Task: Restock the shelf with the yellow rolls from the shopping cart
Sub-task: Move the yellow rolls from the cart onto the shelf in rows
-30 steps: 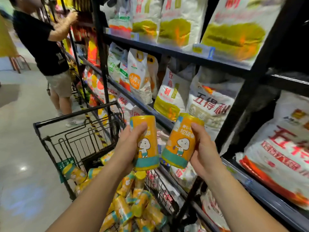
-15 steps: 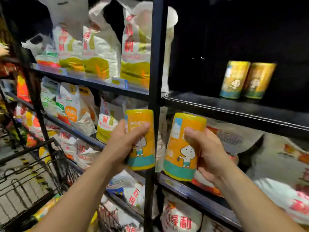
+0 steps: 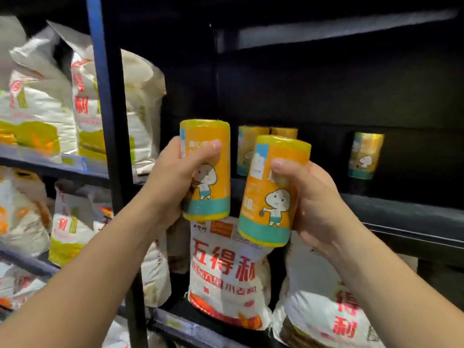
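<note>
Yellow rolls (image 3: pixel 272 194): upright, long axes vertical.
Left hand (image 3: pixel 173 177): wrapped round one.
Right hand (image 3: pixel 319 207): wrapped round another, nearer the bare shelf (image 3: pixel 401 217) ahead.

Both arms raised forward, forearms bare. The left grip (image 3: pixel 173 177) is curled round a yellow roll (image 3: pixel 213 131), thumb across its front, other fingers hidden behind. Left forearm comes in from 7 o'clock, aimed at 1 o'clock, wrist roughly straight. The right grip (image 3: pixel 316 207) sits at 3 o'clock of it, slightly lower, wrapped round a second yellow roll (image 3: pixel 266 222), thumb on the front near the top. Right forearm enters from 5 o'clock, aimed at 11 o'clock. The two don't touch.
</note>
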Demonstrator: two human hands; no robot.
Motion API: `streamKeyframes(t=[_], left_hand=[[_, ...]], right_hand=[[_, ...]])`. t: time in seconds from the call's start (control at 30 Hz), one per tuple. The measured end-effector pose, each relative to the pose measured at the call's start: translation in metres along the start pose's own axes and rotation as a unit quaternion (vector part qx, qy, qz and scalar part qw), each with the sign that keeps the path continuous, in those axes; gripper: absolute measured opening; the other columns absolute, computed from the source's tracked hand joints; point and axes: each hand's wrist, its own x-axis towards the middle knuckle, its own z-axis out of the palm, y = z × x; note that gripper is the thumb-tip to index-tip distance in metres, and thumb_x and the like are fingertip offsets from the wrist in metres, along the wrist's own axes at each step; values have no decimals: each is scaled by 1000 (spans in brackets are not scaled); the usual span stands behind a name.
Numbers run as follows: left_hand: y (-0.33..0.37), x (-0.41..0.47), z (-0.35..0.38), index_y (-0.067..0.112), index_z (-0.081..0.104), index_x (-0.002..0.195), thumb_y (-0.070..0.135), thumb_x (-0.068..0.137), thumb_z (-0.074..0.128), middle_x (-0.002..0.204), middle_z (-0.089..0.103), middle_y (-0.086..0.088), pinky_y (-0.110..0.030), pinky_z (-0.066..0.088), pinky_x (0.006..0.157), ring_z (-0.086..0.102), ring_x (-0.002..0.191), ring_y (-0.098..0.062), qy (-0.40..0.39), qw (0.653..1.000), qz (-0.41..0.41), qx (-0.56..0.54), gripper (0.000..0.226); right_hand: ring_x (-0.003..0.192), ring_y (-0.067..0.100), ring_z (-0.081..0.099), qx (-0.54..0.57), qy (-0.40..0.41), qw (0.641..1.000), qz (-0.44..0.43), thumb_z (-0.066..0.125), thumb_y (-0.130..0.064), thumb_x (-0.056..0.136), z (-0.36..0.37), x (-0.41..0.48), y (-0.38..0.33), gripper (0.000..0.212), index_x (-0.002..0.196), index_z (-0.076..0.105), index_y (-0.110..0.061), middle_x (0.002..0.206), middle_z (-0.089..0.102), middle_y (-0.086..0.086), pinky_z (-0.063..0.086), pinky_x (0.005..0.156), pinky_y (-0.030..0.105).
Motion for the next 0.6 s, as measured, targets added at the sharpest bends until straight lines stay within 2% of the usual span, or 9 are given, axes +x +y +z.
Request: streamKeyframes(t=[0.13, 0.2, 0.3, 0.37, 0.47, 0.6], left_hand=[[6, 27, 27, 12, 56, 117, 37, 74, 79, 95, 72, -4, -40, 59, 71, 72, 84, -21, -10, 1000, 24, 15, 54], [5, 41, 34, 11, 54, 123, 38, 75, 79, 101, 72, -5, -41, 59, 71, 73, 88, -23, -19, 999, 22, 21, 60], [0, 62, 38, 18, 54, 123, 43, 76, 75, 109, 72, -4, -43, 60, 77, 73, 95, -23, -27, 999, 10, 42, 57], [-3, 74, 39, 23, 55, 122, 43, 77, 74, 110, 72, 0, -39, 60, 77, 73, 96, -17, -30, 998, 8, 57, 53], [-9, 91, 35, 23, 56, 123, 43, 74, 76, 110, 72, 3, -31, 57, 75, 72, 95, -13, -37, 997, 3, 74, 57], [-17, 113, 30, 21, 59, 116, 29, 78, 79, 107, 72, 0, -34, 56, 76, 71, 96, -17, -41, 996, -31, 79, 44]], right_hand=[[80, 23, 73, -25, 16, 999, -20, 75, -24, 73, -19, 11, -22, 39, 109, 66, -9, 89, 75, 9, 62, 69, 40], [84, 25, 74, -35, 43, 998, -28, 74, -26, 75, -27, 19, -29, 42, 112, 65, -9, 94, 75, 11, 62, 72, 43], [91, 25, 74, -59, 94, 993, -37, 73, -26, 84, -38, 33, -35, 42, 121, 60, -11, 104, 75, 11, 61, 77, 45], [92, 23, 74, -84, 119, 989, -36, 73, -28, 84, -45, 44, -37, 46, 125, 56, -14, 108, 73, 8, 61, 79, 47], [88, 19, 74, -122, 157, 980, -33, 75, -31, 81, -51, 60, -37, 50, 124, 54, -18, 109, 72, 4, 62, 74, 41], [82, 15, 72, -159, 199, 967, -12, 79, -31, 78, -53, 82, -34, 50, 118, 50, -21, 104, 70, 1, 59, 61, 33]])
